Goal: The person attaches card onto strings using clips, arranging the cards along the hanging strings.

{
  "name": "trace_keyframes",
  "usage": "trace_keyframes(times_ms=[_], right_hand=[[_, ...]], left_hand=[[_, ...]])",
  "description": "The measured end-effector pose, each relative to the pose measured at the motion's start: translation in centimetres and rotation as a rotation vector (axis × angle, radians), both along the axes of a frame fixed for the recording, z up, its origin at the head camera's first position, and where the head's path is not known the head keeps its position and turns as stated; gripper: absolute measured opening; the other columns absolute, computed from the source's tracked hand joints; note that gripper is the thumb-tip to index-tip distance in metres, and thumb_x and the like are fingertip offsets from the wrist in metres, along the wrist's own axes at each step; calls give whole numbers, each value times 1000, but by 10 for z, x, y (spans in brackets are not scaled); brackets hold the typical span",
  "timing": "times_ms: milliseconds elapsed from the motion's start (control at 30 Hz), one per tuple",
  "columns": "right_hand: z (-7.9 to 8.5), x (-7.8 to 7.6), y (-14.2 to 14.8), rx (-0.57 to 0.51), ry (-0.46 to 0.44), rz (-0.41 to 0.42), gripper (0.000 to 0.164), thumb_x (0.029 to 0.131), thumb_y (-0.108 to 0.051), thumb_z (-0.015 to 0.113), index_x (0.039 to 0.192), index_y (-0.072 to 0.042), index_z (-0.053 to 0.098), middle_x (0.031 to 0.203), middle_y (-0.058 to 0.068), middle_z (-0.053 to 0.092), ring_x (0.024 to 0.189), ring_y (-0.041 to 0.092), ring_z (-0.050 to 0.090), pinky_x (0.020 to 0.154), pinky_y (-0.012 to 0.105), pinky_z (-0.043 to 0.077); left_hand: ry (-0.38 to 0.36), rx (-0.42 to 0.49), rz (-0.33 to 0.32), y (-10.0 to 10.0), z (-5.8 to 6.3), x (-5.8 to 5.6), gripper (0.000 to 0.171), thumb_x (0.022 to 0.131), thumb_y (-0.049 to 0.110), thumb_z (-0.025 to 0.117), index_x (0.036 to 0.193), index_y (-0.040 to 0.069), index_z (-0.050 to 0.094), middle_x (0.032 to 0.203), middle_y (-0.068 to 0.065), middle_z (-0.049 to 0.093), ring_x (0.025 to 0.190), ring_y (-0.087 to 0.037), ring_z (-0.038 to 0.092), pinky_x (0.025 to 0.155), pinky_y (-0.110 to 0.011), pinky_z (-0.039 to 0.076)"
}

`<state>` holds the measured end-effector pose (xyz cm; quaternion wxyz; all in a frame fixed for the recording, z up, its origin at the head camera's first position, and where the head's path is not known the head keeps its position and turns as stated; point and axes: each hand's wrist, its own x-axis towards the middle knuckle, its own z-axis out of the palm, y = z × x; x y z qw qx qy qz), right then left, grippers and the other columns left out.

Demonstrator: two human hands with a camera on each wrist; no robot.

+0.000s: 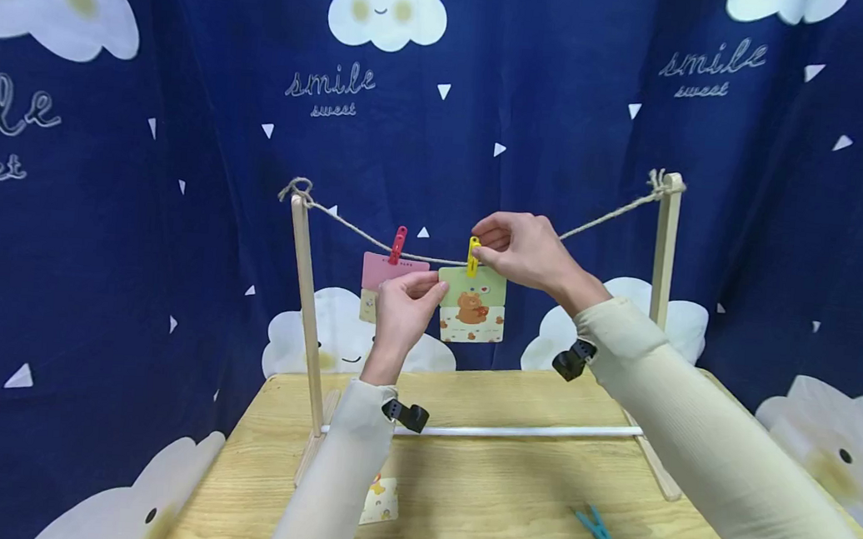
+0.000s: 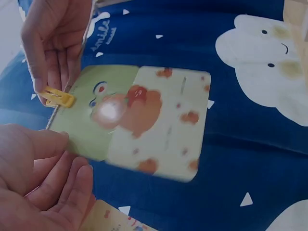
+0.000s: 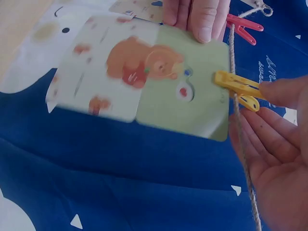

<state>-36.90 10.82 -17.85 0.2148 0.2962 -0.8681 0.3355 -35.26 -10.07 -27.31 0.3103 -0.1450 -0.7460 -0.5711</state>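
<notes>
On the wooden table (image 1: 505, 508), nearest the viewer, lie a blue plastic clothespin (image 1: 595, 527) and a small pale card (image 1: 381, 500), seen only from the head. Above them, the left hand (image 1: 402, 309) pinches the left edge of a green-and-cream card printed with a brown bear (image 1: 472, 307). The right hand (image 1: 523, 249) grips the yellow plastic clothespin (image 1: 473, 256) clipping that card to the twine line (image 1: 359, 231). The right wrist view shows the twine passing through the peg. Farther left, a red clothespin (image 1: 398, 245) holds a pink card (image 1: 382, 271).

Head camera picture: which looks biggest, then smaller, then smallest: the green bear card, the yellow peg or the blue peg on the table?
1. Green bear card, biggest.
2. and 3. Blue plastic peg and yellow plastic peg look alike; the blue one lies nearer the camera, so no ranking.
</notes>
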Motion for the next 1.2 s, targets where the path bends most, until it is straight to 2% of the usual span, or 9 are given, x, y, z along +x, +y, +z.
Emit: trace_keyframes(times_ms=[133,267,467,600,700,800,1033,1200], right_hand=[[0,4,4,-40,21,12,33,93,-21,76,123,-8,70,114,7,76,101,20,73,89,40,59],[-4,12,11,-96,71,7,31,95,-20,74,124,-10,70,117,6,75,102,19,73,92,39,58],[-21,32,25,-166,159,-43,27,95,-19,70,121,-11,72,113,1,77,98,15,73,88,36,59],[-38,45,38,-198,162,-54,24,95,-16,70,119,-12,73,109,-1,78,94,12,73,82,24,57],[-56,52,50,-216,148,-45,22,94,-11,72,116,-13,75,103,0,78,89,9,72,76,15,53],[-79,60,62,-208,136,-43,20,94,-8,73,114,-13,75,99,0,79,84,5,71,73,12,52],[-139,72,87,-112,95,-57,23,92,-4,74,113,-12,74,91,-5,77,79,3,70,70,18,55],[-176,75,104,-73,-25,-72,21,92,-5,73,112,-11,73,91,-6,76,81,4,70,72,19,56]], left_hand=[[0,-25,14,-3,-3,2,21,92,17,80,111,8,81,99,-8,80,90,-18,76,80,-34,61],[2,-40,23,-9,-11,5,22,93,16,78,112,7,80,99,-7,80,90,-18,76,79,-30,60],[-9,-75,10,-18,-22,22,19,93,18,77,111,11,81,98,-4,80,87,-16,75,74,-27,58],[-34,-105,-26,-25,-27,32,17,93,17,77,110,13,81,99,-3,79,87,-16,74,76,-28,58],[-70,-143,-53,-31,-34,36,16,94,16,77,109,13,81,99,-2,79,87,-15,74,79,-29,58],[-118,-190,-70,-36,-46,41,16,94,16,76,109,13,81,98,-1,80,86,-14,73,78,-29,58],[-230,-315,-84,-54,-86,51,15,94,15,75,107,13,81,95,0,80,83,-12,72,76,-29,58],[-292,-364,-59,-68,-107,54,14,94,14,74,106,15,81,94,2,79,82,-12,71,74,-31,58]])
